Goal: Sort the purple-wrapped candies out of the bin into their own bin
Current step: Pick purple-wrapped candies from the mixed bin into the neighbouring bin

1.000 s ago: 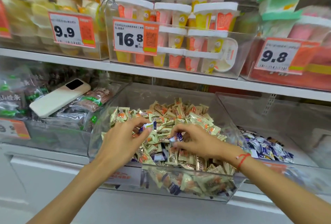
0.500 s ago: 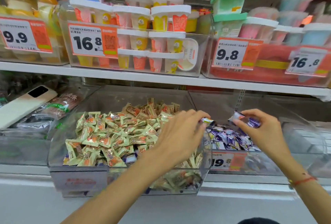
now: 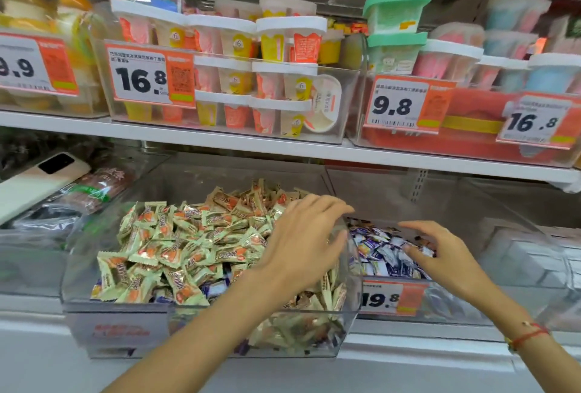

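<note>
A clear bin [image 3: 75, 270] on the lower shelf holds a heap of green-and-orange wrapped candies [image 3: 188, 244]; a few purple-wrapped ones [image 3: 217, 289] show near its front. To its right a second clear bin [image 3: 503, 229] holds purple-and-white wrapped candies [image 3: 383, 254]. My left hand [image 3: 305, 241] hovers over the right end of the mixed bin, fingers spread and relaxed, holding nothing. My right hand [image 3: 440, 251] hangs above the purple pile, fingers loose and empty.
A white phone [image 3: 34, 185] lies on packets in the bin at far left. The shelf above [image 3: 283, 147] carries clear boxes of cups behind price tags 16.8 [image 3: 147, 78] and 9.8 [image 3: 405, 106]. A 19.8 tag [image 3: 390, 298] fronts the purple bin.
Both hands carried purple candies from the mixed bin to the right bin and let them go. The fingers have opened over the purple pile and the bin's right end.
</note>
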